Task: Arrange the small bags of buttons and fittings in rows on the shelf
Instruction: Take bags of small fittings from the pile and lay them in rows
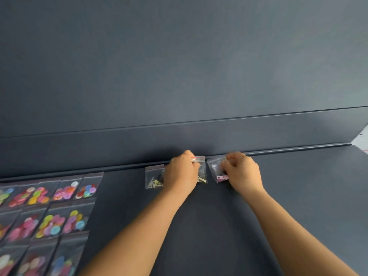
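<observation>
On the dark shelf (pixel 298 196) my left hand (pixel 182 172) grips a small clear bag with a red seal and metal fittings (pixel 201 170), close to the back wall. Just left of that hand lies another bag of metal fittings (pixel 153 179), partly hidden by it. My right hand (pixel 242 172) pinches a clear bag holding pink fittings (pixel 216 169), which rests on the shelf beside the red-sealed bag. Both bags sit in a line along the back edge.
Several bags of coloured buttons (pixel 59 212) lie in rows at the left, reaching the lower left corner. The shelf's back wall (pixel 179 140) rises right behind the hands. A pale gap (pixel 362 140) shows at the far right end.
</observation>
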